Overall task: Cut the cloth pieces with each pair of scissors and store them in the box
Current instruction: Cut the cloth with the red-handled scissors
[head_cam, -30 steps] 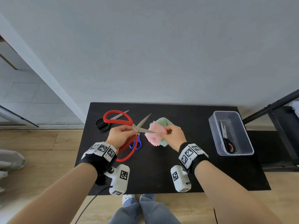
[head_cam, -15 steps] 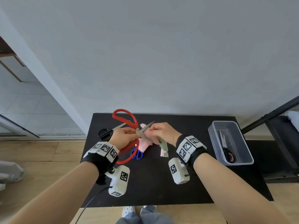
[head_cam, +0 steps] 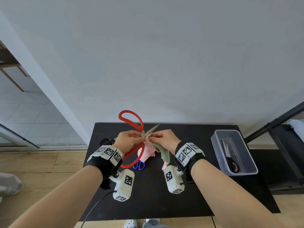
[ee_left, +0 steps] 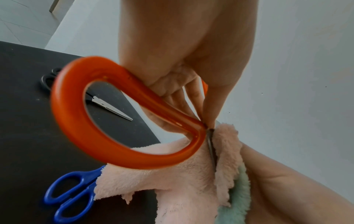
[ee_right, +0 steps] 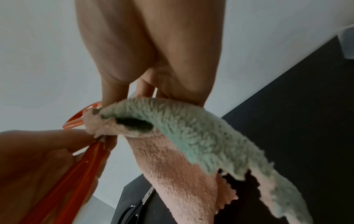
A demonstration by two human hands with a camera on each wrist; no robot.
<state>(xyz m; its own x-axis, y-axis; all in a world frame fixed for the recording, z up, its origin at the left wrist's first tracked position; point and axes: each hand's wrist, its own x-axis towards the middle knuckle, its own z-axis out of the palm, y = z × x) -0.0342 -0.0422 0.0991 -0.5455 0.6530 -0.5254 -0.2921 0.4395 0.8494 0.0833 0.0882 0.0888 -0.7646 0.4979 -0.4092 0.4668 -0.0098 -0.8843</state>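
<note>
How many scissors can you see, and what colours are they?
Red scissors: 1, in the left hand
Blue scissors: 1, on the table
Black scissors on the table: 1
Dark-handled scissors in the box: 1
Total: 4

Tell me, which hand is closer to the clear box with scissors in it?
The right hand. It pinches the cloth mid-table, with bare table between it and the clear box. The left hand grips the red scissors farther away, beyond the right hand.
</note>
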